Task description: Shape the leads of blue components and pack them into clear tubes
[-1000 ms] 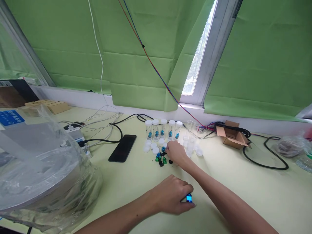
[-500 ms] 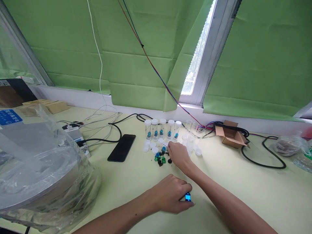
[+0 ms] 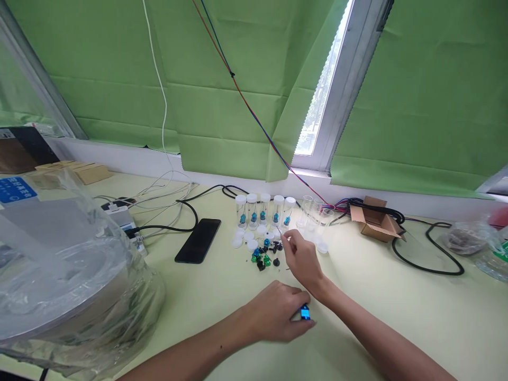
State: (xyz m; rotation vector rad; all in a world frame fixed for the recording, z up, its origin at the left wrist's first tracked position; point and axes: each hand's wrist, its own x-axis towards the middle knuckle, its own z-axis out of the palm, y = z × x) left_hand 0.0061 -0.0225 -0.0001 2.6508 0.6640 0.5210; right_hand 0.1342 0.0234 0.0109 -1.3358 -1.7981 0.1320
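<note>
My left hand (image 3: 278, 312) rests near the table front, thumb and forefinger closed around a small dark device with a lit blue face (image 3: 305, 312). Farther forward, my right hand (image 3: 304, 259) pinches a thin, needle-like piece (image 3: 279, 230); its exact kind is too small to tell. Left of those fingertips lies a pile of small green, blue and black parts (image 3: 262, 256), with a round black piece (image 3: 277, 262) beside it. White round caps (image 3: 237, 243) are spread behind the pile. Several clear capped tubes (image 3: 252, 211) stand upright in a row, each with a blue part inside.
Uncapped clear tubes (image 3: 307, 209) stand behind my right hand. A black phone (image 3: 198, 241) lies to the left, near a power strip (image 3: 119, 217) with cables. A plastic-wrapped round object (image 3: 79, 286) fills the left side. An open cardboard box (image 3: 375, 227) sits back right.
My right hand has drawn back and to the right from the parts pile, uncovering black parts, with the thin piece at its fingertips. My left hand has shifted slightly forward, keeping the blue-lit device.
</note>
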